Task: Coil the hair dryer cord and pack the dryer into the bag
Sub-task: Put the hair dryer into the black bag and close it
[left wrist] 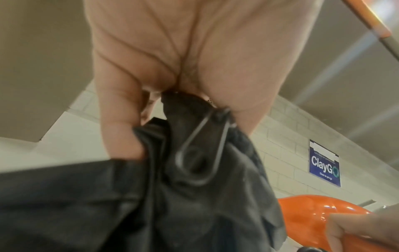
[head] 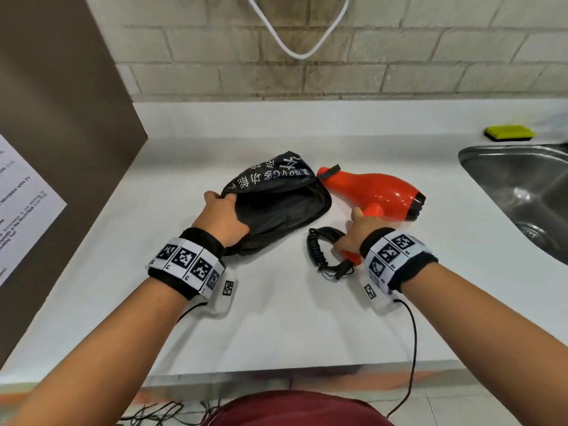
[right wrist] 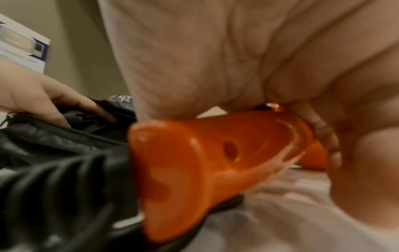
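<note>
An orange hair dryer (head: pixel 373 192) lies on the white counter (head: pixel 276 318), its nozzle pointing right. My right hand (head: pixel 358 233) grips its handle (right wrist: pixel 215 162). The black coiled cord (head: pixel 321 250) sits looped beside the handle's end, left of my right hand. A black bag (head: pixel 276 204) with white characters lies left of the dryer, its mouth gaping toward me. My left hand (head: pixel 222 221) pinches the bag's near edge (left wrist: pixel 183 145) and holds the opening up; a metal zipper pull (left wrist: pixel 200 153) hangs below the fingers.
A steel sink (head: pixel 522 192) is set into the counter at the right, with a yellow-green sponge (head: pixel 510 132) behind it. A brown panel (head: pixel 61 133) with a paper notice stands at the left. A white cable loop (head: pixel 299 41) hangs on the brick wall.
</note>
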Action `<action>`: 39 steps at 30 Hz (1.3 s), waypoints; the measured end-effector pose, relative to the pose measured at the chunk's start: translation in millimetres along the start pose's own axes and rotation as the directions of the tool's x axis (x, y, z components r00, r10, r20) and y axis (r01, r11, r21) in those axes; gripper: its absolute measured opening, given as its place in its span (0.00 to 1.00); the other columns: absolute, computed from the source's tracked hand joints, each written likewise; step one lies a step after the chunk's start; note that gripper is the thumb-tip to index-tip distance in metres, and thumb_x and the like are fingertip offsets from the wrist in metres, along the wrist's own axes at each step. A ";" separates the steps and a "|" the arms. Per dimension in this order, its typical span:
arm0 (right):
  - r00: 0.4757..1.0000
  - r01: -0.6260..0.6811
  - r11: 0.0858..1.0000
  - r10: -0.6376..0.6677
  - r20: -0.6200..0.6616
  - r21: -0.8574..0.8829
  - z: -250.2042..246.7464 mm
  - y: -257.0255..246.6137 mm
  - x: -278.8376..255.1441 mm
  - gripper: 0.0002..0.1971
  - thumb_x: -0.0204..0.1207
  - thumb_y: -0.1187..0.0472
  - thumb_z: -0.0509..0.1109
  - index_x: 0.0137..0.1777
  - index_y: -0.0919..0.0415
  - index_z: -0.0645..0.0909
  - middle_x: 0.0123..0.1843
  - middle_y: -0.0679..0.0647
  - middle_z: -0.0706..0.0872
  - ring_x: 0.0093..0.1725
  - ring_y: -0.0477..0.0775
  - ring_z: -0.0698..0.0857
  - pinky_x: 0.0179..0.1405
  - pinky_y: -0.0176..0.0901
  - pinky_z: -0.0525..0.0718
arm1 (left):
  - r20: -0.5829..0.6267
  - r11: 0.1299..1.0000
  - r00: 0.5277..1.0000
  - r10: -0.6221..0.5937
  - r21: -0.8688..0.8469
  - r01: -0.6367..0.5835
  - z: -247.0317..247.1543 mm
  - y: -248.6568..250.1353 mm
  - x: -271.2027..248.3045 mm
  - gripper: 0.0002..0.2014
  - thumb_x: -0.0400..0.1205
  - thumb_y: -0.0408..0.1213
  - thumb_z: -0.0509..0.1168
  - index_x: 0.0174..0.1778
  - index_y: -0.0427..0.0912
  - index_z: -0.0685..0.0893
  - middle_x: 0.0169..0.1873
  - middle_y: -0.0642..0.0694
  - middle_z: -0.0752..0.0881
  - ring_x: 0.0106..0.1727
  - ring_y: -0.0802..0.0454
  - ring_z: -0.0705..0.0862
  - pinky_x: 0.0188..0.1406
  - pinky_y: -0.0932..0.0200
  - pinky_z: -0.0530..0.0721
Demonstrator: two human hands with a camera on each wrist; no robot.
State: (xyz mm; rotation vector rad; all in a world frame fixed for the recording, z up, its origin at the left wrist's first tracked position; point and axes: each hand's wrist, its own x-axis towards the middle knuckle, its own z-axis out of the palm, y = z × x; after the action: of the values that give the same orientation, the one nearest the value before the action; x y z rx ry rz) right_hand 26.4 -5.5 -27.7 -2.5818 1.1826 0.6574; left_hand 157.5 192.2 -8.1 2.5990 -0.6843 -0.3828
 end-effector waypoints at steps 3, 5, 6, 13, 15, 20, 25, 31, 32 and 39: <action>0.999 -0.032 0.999 0.032 -0.009 -0.011 0.5 -4.9 7.3 0.42 0.56 0.53 0.76 0.69 0.55 0.58 0.59 0.61 0.78 0.52 0.64 0.82 0.41 0.51 0.86 | -0.113 0.994 0.993 0.038 -0.097 -0.049 0.2 2.2 -5.0 0.29 0.76 0.26 0.61 0.74 0.48 0.70 0.76 0.37 0.54 0.64 0.37 0.79 0.68 0.58 0.71; 0.998 -0.052 0.998 0.053 -0.029 0.031 0.6 -3.7 11.0 0.43 0.58 0.59 0.77 0.71 0.54 0.57 0.60 0.65 0.78 0.52 0.66 0.83 0.46 0.53 0.87 | -0.169 0.990 0.984 0.047 -0.122 -0.069 -0.4 3.5 -6.6 0.29 0.76 0.24 0.60 0.74 0.48 0.70 0.78 0.39 0.54 0.63 0.37 0.79 0.68 0.58 0.72; 0.997 -0.062 0.996 0.065 -0.041 0.071 0.4 -2.0 12.4 0.44 0.58 0.62 0.77 0.72 0.53 0.55 0.61 0.67 0.78 0.52 0.66 0.83 0.48 0.55 0.87 | -0.177 0.989 0.983 0.051 -0.127 -0.074 -0.4 3.8 -6.8 0.30 0.76 0.24 0.60 0.75 0.47 0.70 0.78 0.39 0.55 0.64 0.37 0.78 0.68 0.58 0.72; 0.988 0.013 0.930 0.044 -0.145 0.367 3.5 13.2 19.8 0.31 0.55 0.71 0.73 0.57 0.55 0.65 0.58 0.63 0.79 0.47 0.65 0.83 0.41 0.49 0.87 | -0.174 0.987 0.983 0.053 -0.143 -0.078 -2.4 5.3 -3.9 0.35 0.74 0.31 0.66 0.77 0.42 0.62 0.76 0.39 0.62 0.71 0.38 0.72 0.69 0.53 0.72; 0.985 0.040 0.853 0.054 -0.165 0.521 2.0 19.6 20.0 0.30 0.54 0.74 0.73 0.53 0.55 0.66 0.60 0.59 0.80 0.50 0.64 0.83 0.38 0.47 0.86 | -0.157 0.989 0.987 0.014 -0.144 -0.037 -4.9 3.1 -2.3 0.42 0.70 0.36 0.73 0.78 0.42 0.59 0.77 0.39 0.60 0.71 0.38 0.73 0.68 0.51 0.74; 0.950 0.153 0.671 0.102 -0.295 0.725 -13.5 31.9 14.3 0.26 0.64 0.69 0.74 0.59 0.56 0.68 0.46 0.57 0.79 0.42 0.60 0.80 0.24 0.43 0.78 | -0.052 0.995 0.999 -0.015 -0.100 0.009 -11.5 0.0 1.8 0.51 0.65 0.38 0.78 0.79 0.42 0.54 0.77 0.39 0.60 0.72 0.38 0.71 0.68 0.51 0.74; 0.775 0.489 0.522 0.106 -0.623 0.698 -42.7 23.7 1.6 0.27 0.63 0.70 0.72 0.60 0.55 0.68 0.55 0.60 0.69 0.45 0.59 0.73 0.33 0.35 0.73 | 0.053 0.969 0.981 0.187 -0.176 -0.175 -19.4 10.2 0.4 0.43 0.69 0.30 0.73 0.78 0.48 0.60 0.65 0.45 0.75 0.64 0.44 0.77 0.59 0.58 0.75; 0.589 0.709 0.475 0.007 -0.808 0.521 -52.8 -4.7 -19.0 0.29 0.62 0.75 0.70 0.63 0.56 0.69 0.55 0.55 0.62 0.47 0.53 0.73 0.54 0.33 0.78 | 0.285 0.881 0.900 0.329 -0.437 -0.183 -26.1 27.6 -3.9 0.35 0.71 0.29 0.66 0.75 0.52 0.68 0.58 0.50 0.84 0.55 0.53 0.84 0.56 0.62 0.83; 0.574 0.722 0.477 -0.010 -0.819 0.501 -50.5 -7.6 -19.6 0.29 0.62 0.75 0.69 0.62 0.55 0.70 0.56 0.55 0.62 0.48 0.54 0.73 0.56 0.41 0.80 | 0.325 0.855 0.884 0.337 -0.500 -0.142 -24.8 29.4 -4.0 0.33 0.72 0.24 0.63 0.72 0.53 0.70 0.54 0.50 0.85 0.51 0.56 0.85 0.50 0.65 0.84; 0.613 0.689 0.666 -0.323 -0.721 0.287 -18.7 -7.8 -13.3 0.28 0.66 0.75 0.67 0.64 0.54 0.70 0.60 0.58 0.64 0.44 0.62 0.77 0.57 0.51 0.81 | 0.478 0.715 0.835 0.273 -0.681 0.156 -12.3 24.8 3.0 0.25 0.64 0.25 0.57 0.57 0.47 0.78 0.35 0.56 0.91 0.34 0.61 0.87 0.35 0.69 0.84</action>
State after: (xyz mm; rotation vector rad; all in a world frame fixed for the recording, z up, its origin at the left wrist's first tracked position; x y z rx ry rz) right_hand 30.4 1.2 -4.8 -2.4437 0.4892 -0.6485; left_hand 154.4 175.1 13.7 1.7068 -0.6285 -1.1607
